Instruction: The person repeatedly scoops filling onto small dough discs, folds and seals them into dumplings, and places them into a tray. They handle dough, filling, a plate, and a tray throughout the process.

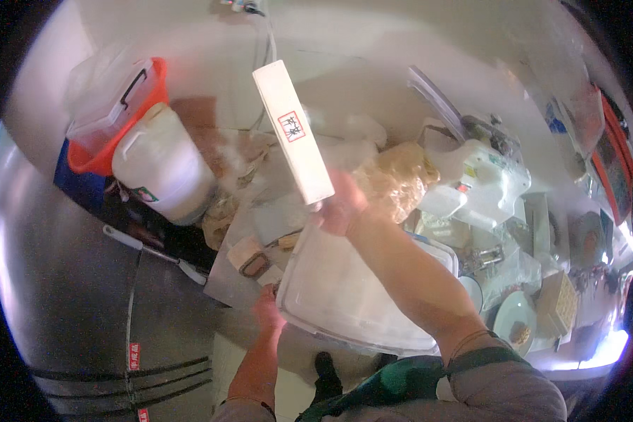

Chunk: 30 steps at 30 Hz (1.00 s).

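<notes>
In the head view my right hand [343, 203] is raised over the far edge of a large white, flat-topped plastic container [358, 295]. It holds the near end of a long cream-coloured box [294, 134] that bears writing in a red frame. My left hand [269, 310] is at the container's left corner; its fingers are partly hidden, so I cannot tell whether it grips the rim. Beyond that corner lies a small light block-like thing with a dark-rimmed opening [254, 264].
A white plastic bucket [163, 163] and an orange basin [89, 164] with a clear box stand at the left. A long-handled tool [142, 248] lies nearby. To the right are a crumpled tan plastic bag [401, 176], a white appliance [485, 182] and a plate [514, 316] with food.
</notes>
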Each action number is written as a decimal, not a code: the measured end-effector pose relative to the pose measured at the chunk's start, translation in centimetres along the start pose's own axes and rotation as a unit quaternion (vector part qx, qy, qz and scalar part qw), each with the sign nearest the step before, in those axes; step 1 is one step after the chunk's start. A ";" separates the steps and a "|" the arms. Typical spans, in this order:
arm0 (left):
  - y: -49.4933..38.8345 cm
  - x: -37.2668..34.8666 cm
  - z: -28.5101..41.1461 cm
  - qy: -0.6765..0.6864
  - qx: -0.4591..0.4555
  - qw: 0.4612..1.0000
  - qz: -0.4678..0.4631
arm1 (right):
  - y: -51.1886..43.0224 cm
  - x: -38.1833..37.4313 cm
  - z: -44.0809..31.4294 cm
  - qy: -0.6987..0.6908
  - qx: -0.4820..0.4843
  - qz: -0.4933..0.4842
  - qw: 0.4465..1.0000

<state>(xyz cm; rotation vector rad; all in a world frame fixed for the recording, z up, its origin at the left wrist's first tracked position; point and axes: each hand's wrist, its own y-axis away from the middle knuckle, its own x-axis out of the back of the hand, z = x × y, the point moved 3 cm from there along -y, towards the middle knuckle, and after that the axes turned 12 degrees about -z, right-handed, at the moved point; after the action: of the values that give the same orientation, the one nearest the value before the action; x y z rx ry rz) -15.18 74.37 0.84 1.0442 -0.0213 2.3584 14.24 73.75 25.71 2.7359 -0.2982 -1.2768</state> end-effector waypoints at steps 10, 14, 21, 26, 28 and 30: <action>-1.3 -1.1 -3.3 0.128 -0.022 0.991 -0.022 | 17.7 -0.2 -2.1 0.261 -0.204 0.001 0.944; -0.8 -0.9 -3.4 0.114 -0.025 0.992 -0.037 | 28.6 3.1 -4.2 0.562 0.000 -0.005 0.827; -2.0 -1.1 -1.8 0.090 -0.053 0.992 -0.067 | 55.2 12.9 -2.6 0.732 0.079 0.223 0.639; 0.0 -0.5 1.2 0.024 -0.120 0.992 -0.025 | 71.8 15.3 2.7 0.160 0.107 0.668 0.719; 4.0 -0.9 3.2 -0.013 -0.192 0.981 0.006 | 75.6 14.1 3.0 0.131 0.172 0.705 0.676; 9.5 -3.1 5.5 -0.016 -0.251 0.965 -0.073 | 85.1 19.6 8.0 0.231 0.207 0.768 0.561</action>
<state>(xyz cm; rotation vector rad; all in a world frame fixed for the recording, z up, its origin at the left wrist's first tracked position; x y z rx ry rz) -14.44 63.52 4.45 0.7990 -0.5087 2.0451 9.24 -13.70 21.22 1.5128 -2.3070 0.0958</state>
